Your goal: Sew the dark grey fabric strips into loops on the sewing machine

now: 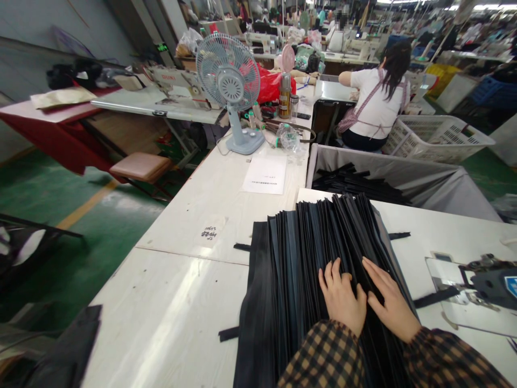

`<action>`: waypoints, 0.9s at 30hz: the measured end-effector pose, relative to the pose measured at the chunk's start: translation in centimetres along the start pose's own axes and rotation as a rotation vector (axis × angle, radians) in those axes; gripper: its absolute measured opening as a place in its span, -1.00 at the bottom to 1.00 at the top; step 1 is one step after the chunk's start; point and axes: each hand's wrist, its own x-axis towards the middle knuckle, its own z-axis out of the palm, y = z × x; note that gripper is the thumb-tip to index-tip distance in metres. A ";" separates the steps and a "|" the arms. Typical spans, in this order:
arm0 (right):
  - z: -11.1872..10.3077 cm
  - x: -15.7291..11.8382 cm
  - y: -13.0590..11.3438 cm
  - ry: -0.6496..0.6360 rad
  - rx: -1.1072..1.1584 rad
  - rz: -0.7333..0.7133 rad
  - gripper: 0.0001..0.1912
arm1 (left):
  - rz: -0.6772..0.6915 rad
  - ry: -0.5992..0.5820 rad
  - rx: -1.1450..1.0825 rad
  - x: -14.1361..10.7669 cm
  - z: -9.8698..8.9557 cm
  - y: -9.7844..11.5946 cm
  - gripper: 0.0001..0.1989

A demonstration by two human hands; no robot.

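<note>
A wide row of dark fabric pieces [283,280], black and navy, lies overlapped across the white table in front of me. My left hand [343,296] rests on the middle of the row with its fingers spread over the folded edges. Just to its right, my right hand [391,302] touches the same pieces, fingers stretched out and thumb apart. Both palms face down, and neither hand is closed on anything. Short black strips [229,334] stick out from the sides of the row.
At the right stands a sewing machine [488,280]. Behind the row, a grey cloth-lined bin [444,186] holds black pieces. A fan [242,137], a paper sheet [265,175] and a plastic bottle [288,137] stand or lie farther along the table [169,285]. A co-worker [374,102] sits beyond the bin.
</note>
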 end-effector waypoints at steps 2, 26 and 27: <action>0.0 0.0 0.0 -0.005 0.001 0.000 -0.40 | 0.010 0.007 0.008 0.0 -0.1 0.0 -0.63; 0.2 0.1 0.7 -0.029 -0.014 -0.004 -0.46 | 0.128 -0.120 0.042 0.3 -0.4 -0.9 -0.75; 0.2 0.1 0.7 -0.023 -0.013 -0.004 -0.46 | 0.133 -0.122 0.034 0.2 -0.4 -0.9 -0.75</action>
